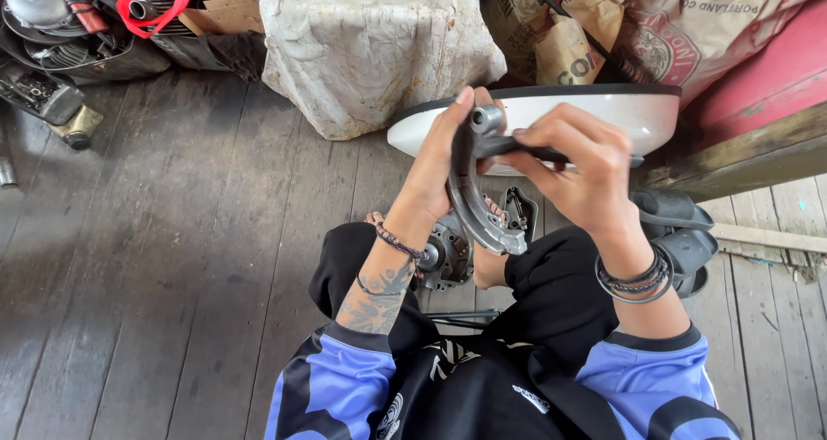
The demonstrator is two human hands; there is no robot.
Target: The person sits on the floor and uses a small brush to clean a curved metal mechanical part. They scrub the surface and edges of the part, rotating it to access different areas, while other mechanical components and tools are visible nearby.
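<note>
My left hand (441, 166) grips a curved grey metal brake shoe (472, 201) along its outer arc, held up in front of me. My right hand (579, 171) pinches a dark slim tool (551, 153) whose tip meets the round pivot end of the shoe near the top. Below my hands, between my knees, a round metal hub part (446, 257) rests on the floor, partly hidden by my left forearm.
A white scooter panel (637, 113) with a black rim lies just beyond my hands. A dirty white sack (362, 44) stands behind it, paper cement bags (689, 18) to the right, engine parts (77, 18) at the far left. Dark wooden planks (172, 259) cover the floor.
</note>
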